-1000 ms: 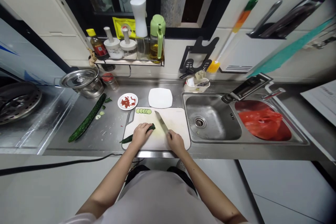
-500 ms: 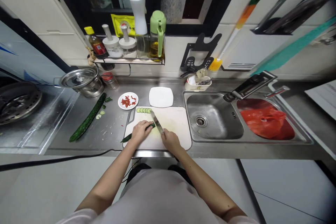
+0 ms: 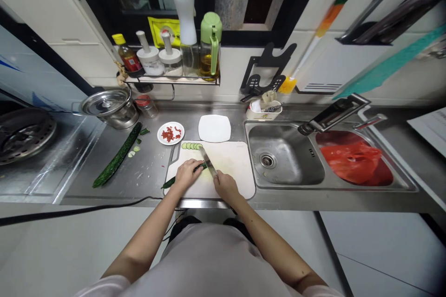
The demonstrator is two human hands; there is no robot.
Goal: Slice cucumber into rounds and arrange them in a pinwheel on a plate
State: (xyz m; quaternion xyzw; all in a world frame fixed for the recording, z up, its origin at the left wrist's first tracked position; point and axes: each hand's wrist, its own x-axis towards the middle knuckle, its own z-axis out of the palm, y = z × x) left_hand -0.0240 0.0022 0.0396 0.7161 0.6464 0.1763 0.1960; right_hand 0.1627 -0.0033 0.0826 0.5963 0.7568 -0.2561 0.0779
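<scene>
A white cutting board (image 3: pixel 237 167) lies on the steel counter in front of me. My left hand (image 3: pixel 187 174) is closed over a cucumber (image 3: pixel 168 183) on the board, its fingers near the cut end. In my right hand (image 3: pixel 226 185) is the handle of a knife (image 3: pixel 208 161); its blade slants up and left, close against the cucumber's cut end. Whether the edge touches the cucumber I cannot tell. Several cucumber slices (image 3: pixel 191 146) overlap in a row along the board's back left edge, by the knife tip.
Behind the board stand a plate of chopped red pieces (image 3: pixel 170 133) and a white square plate (image 3: pixel 214 128). A whole cucumber (image 3: pixel 118 155) and a lidded pot (image 3: pixel 109 107) are on the left. The sink (image 3: pixel 285 153) adjoins on the right, a red bag (image 3: pixel 351 162) in its second basin.
The whole view has shifted very slightly. Both hands, the knife and the cucumber hold nearly the same places; no new slice shows.
</scene>
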